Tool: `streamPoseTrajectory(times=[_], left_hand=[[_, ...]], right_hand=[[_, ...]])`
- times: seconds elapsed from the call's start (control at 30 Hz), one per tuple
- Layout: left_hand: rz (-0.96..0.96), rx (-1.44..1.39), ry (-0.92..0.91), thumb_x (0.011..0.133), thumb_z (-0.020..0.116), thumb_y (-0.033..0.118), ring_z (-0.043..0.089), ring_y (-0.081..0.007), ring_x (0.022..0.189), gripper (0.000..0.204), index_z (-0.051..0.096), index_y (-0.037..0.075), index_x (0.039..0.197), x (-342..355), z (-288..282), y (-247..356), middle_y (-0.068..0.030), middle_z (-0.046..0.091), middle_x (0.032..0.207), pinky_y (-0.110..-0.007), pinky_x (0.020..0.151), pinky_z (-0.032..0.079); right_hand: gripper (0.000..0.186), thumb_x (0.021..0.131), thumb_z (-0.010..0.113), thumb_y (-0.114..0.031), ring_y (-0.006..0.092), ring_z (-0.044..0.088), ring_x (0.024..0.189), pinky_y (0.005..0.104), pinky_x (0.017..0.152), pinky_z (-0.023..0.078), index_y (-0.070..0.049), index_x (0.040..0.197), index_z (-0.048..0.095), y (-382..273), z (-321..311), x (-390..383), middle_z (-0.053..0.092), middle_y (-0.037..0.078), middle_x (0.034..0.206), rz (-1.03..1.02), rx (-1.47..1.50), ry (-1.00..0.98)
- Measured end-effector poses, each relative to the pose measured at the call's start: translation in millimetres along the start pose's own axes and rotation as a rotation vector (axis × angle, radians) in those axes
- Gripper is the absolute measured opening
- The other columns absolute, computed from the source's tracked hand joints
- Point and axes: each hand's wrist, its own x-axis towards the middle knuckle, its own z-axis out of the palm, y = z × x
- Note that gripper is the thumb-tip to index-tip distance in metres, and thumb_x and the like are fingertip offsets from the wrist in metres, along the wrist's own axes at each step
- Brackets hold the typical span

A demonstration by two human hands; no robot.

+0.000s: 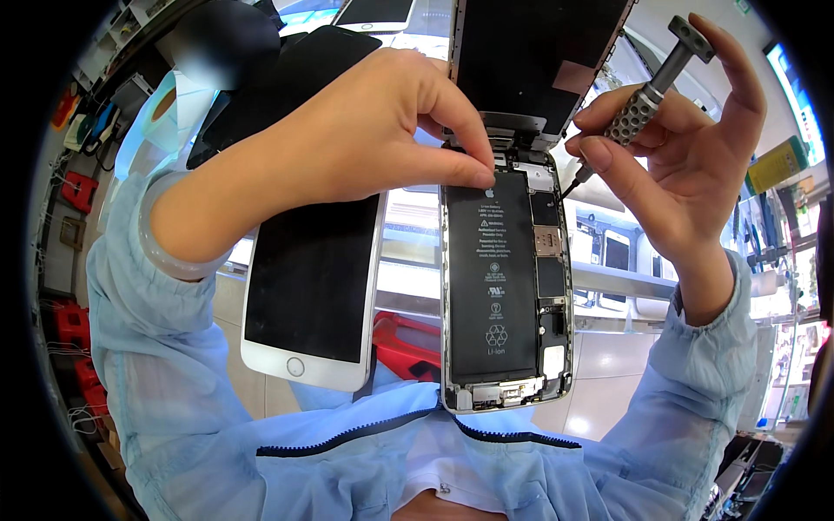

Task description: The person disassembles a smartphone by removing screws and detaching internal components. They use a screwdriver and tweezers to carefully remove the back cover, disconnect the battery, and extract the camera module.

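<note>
An opened smartphone (558,260) lies in front of me, its inside showing a long black battery (493,286), a circuit board and small metal parts. Its screen panel (530,61) is raised upright at the far end. My left hand (408,130) reaches over the top of the battery, thumb and forefinger pinched together; whatever is between them is too small to make out. A small metal screwdriver (632,117) with a dimpled grip is in my right hand (686,165). Its thin tip points down at the upper right edge of the phone's inside.
Left of the opened phone lies a white phone (295,366) with a dark screen. Behind it are a dark panel (321,74) and a paper roll (162,104). A glass counter beneath holds phones (617,252). A yellow-green container (776,165) stands at the right, a red object (406,347) below.
</note>
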Motion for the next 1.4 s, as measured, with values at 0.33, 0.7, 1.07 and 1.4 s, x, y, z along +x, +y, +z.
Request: streamPoseTrajectory(times=[0.33,0.7,1.07,1.4], left_hand=[[0.027,-0.059,-0.020,0.079,0.072,0.013,0.065,-0.0133,0.066,0.012,0.074,0.002,0.082,0.6,1.5,-2.4,-0.0093,0.070,0.073,-0.024,0.063,0.047],[-0.120,-0.174,0.002,0.085,0.066,0.024,0.057,-0.0133,0.059,0.026,0.071,-0.001,0.087,1.7,1.6,-1.6,-0.0107,0.064,0.068,-0.026,0.055,0.043],[-0.166,-0.107,-0.076,0.094,0.053,0.029,0.055,-0.0111,0.062,0.036,0.071,-0.002,0.087,3.1,-4.6,3.0,-0.0076,0.064,0.071,-0.025,0.058,0.041],[-0.119,-0.167,-0.046,0.099,0.018,0.055,0.058,-0.0198,0.086,0.078,0.071,-0.001,0.089,1.2,-5.2,1.9,-0.0109,0.065,0.085,-0.031,0.079,0.044]], right_hand=[[0.086,0.082,0.064,0.006,0.0247,0.068,0.082,0.0346,0.077,0.059,-0.009,0.142,0.004,-1.1,3.2,-1.8,0.063,0.022,0.093,0.016,0.052,0.051],[0.088,0.082,0.063,0.009,0.0262,0.068,0.088,0.0338,0.081,0.058,-0.011,0.141,0.001,-6.7,29.1,-0.5,0.063,0.024,0.099,0.075,0.111,0.116],[0.085,0.085,0.060,0.008,0.0269,0.068,0.090,0.0340,0.080,0.058,-0.013,0.141,-0.001,-8.3,31.5,2.2,0.063,0.025,0.100,0.065,0.110,0.138],[0.087,0.084,0.060,0.008,0.0278,0.067,0.090,0.0333,0.080,0.058,-0.014,0.140,-0.002,9.8,40.2,-4.4,0.062,0.025,0.103,-0.070,0.136,0.139]])
